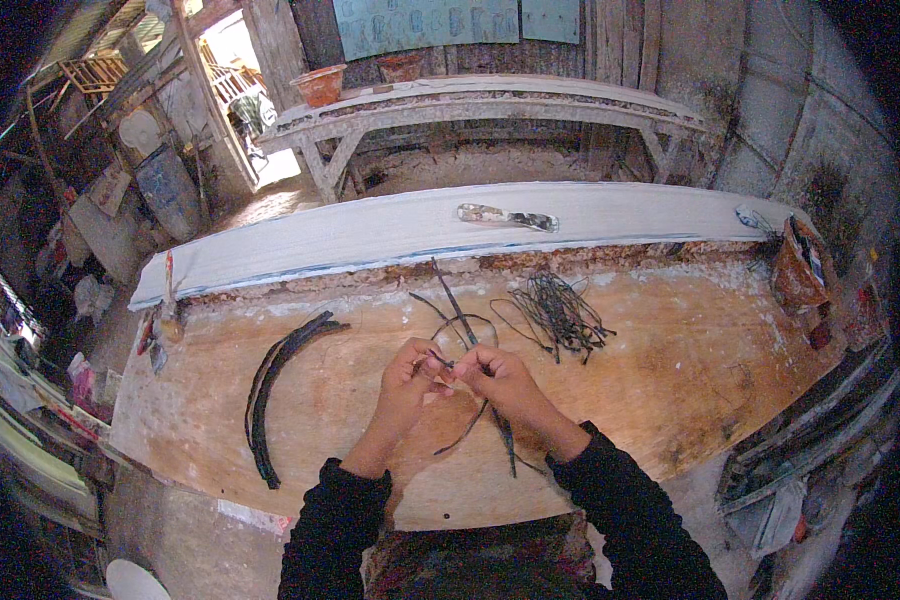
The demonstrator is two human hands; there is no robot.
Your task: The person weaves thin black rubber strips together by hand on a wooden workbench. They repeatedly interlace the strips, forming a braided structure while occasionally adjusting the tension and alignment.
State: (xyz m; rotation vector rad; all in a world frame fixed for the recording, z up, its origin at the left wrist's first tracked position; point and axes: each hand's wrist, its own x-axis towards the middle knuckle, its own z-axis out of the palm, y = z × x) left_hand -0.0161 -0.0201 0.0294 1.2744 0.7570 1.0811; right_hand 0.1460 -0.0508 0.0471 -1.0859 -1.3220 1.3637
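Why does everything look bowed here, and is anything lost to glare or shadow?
In the head view, fisheye distortion bows the white board and tabletop, and the corners go black; also in the head view, glare washes out much of the doorway at upper left, shadow dims the far left, and the dark strip stands out against the tabletop.

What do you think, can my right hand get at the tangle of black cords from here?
Probably yes: the tangle lies just beyond the right hand with nothing between, though that hand looks busy with black strips.
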